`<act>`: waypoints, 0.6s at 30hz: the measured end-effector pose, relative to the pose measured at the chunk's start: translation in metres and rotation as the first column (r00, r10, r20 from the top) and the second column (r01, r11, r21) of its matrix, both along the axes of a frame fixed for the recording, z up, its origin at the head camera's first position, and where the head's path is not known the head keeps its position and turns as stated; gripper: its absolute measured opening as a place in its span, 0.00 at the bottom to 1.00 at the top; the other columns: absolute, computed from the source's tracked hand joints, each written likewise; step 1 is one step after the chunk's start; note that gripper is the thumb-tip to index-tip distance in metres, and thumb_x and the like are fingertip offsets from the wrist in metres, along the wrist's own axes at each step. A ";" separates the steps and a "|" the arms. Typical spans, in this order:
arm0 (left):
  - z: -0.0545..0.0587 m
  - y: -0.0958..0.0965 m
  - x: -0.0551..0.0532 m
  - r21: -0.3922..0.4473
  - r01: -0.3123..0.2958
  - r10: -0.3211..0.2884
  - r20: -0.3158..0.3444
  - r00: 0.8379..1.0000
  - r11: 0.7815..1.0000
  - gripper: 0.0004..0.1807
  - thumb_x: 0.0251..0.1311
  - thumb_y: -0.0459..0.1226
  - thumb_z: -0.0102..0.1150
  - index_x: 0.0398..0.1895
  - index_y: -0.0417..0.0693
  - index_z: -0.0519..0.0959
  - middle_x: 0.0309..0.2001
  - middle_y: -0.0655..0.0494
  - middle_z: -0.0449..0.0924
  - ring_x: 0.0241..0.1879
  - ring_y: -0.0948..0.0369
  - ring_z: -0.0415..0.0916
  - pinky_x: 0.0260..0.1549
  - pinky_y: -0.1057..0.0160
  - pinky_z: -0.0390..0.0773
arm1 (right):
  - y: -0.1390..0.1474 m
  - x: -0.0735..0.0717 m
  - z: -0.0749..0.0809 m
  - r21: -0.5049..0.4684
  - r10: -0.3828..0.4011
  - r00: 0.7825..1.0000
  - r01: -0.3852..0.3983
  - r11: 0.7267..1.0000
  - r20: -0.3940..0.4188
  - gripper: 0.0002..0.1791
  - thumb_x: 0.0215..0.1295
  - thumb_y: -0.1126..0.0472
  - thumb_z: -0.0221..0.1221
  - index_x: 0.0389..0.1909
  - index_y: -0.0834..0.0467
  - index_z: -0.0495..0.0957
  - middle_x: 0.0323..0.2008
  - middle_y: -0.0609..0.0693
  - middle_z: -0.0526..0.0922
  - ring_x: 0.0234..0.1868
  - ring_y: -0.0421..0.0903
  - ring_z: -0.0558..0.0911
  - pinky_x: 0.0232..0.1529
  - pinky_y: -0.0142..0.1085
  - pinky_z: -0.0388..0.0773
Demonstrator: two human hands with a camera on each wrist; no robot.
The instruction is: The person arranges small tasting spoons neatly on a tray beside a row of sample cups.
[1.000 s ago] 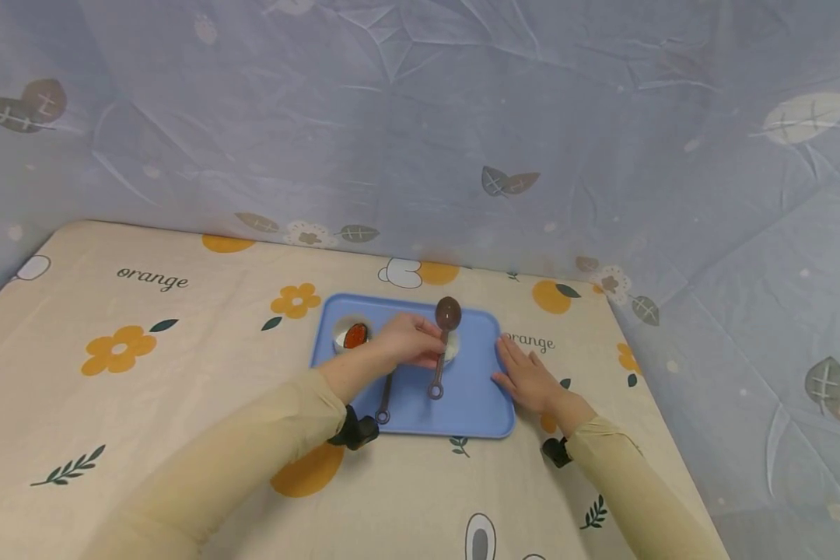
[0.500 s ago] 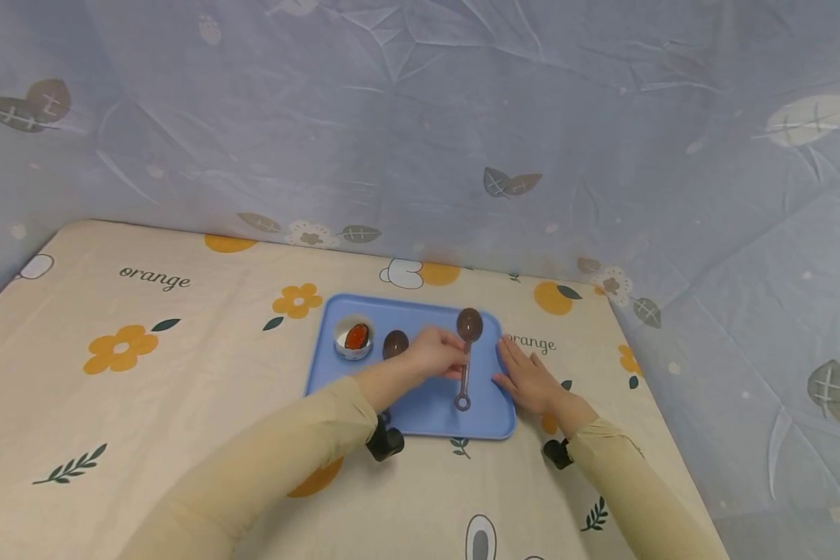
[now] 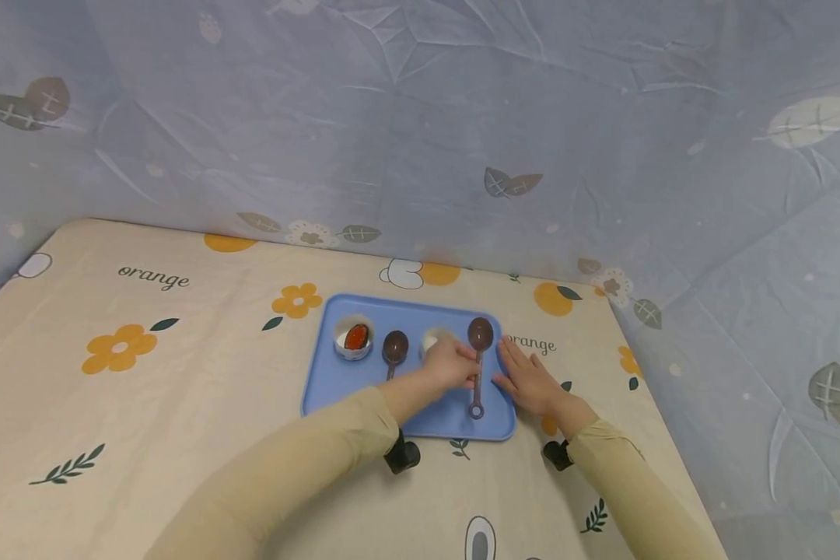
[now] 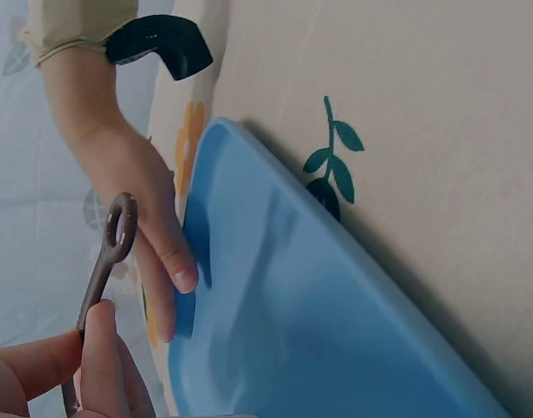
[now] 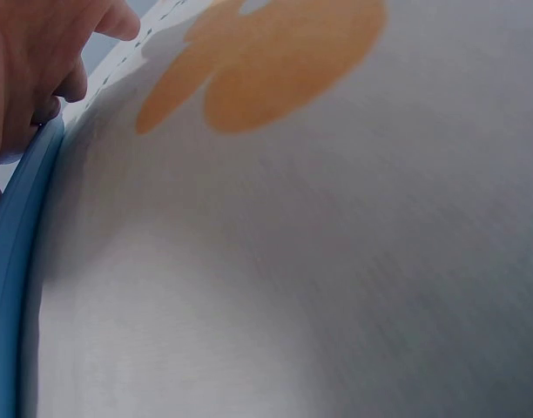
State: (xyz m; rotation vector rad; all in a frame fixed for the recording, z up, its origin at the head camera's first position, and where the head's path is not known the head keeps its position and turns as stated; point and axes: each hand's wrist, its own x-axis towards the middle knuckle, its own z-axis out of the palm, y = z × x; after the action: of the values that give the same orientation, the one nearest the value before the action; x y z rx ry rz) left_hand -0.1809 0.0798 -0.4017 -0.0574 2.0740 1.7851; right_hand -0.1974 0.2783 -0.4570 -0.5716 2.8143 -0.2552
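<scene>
My left hand [image 3: 452,364] pinches the handle of a brown spoon [image 3: 480,334] over the right part of a blue tray [image 3: 385,406]. In the left wrist view, thumb and fingers close on the spoon's handle [image 4: 97,283] below its ring end. My right hand [image 3: 528,379] rests along the tray's right rim with its fingers extended. A second brown spoon [image 3: 395,347] lies mid-tray, its lower handle hidden by my left arm. At the tray's left stands a small white bowl [image 3: 353,354] with an orange-red, dark-edged piece [image 3: 356,337] in it. Another white bowl [image 3: 430,339] is partly behind my left hand.
The tray stands on a table with a cream cloth [image 3: 203,428] printed with flowers, leaves and words. A grey-blue fabric backdrop [image 3: 364,117] rises behind the table and along its right side.
My left hand has carried the spoon rightward across the tray, toward its right rim. The second spoon and both bowls have come more into view. My right hand has stayed in place.
</scene>
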 end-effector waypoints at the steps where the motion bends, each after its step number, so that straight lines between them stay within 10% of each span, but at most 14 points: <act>1: 0.000 0.001 0.001 -0.003 -0.002 0.002 0.003 1.000 1.000 0.11 0.53 0.25 0.57 0.40 0.29 0.76 0.36 0.38 0.81 0.18 0.66 0.73 0.24 0.70 0.81 | 0.000 0.000 0.000 -0.001 0.002 1.000 -0.002 1.000 -0.001 0.36 0.71 0.50 0.42 0.71 0.66 0.43 0.73 0.62 0.43 0.74 0.59 0.46 0.69 0.62 0.44; 18: -0.016 0.011 0.007 -0.079 -0.073 0.067 -0.078 0.995 0.994 0.08 0.50 0.25 0.59 0.35 0.31 0.78 0.29 0.40 0.82 0.14 0.68 0.69 0.17 0.73 0.77 | 0.000 0.001 0.003 0.034 -0.001 1.000 0.001 0.999 -0.004 0.36 0.72 0.50 0.42 0.71 0.65 0.42 0.73 0.61 0.43 0.74 0.59 0.47 0.70 0.60 0.44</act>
State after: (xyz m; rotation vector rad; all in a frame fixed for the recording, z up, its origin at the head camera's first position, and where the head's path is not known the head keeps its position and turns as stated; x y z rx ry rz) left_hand -0.1740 0.0910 -0.4175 -0.0883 2.2238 1.7671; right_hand -0.1961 0.2782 -0.4540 -0.5638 2.8168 -0.2066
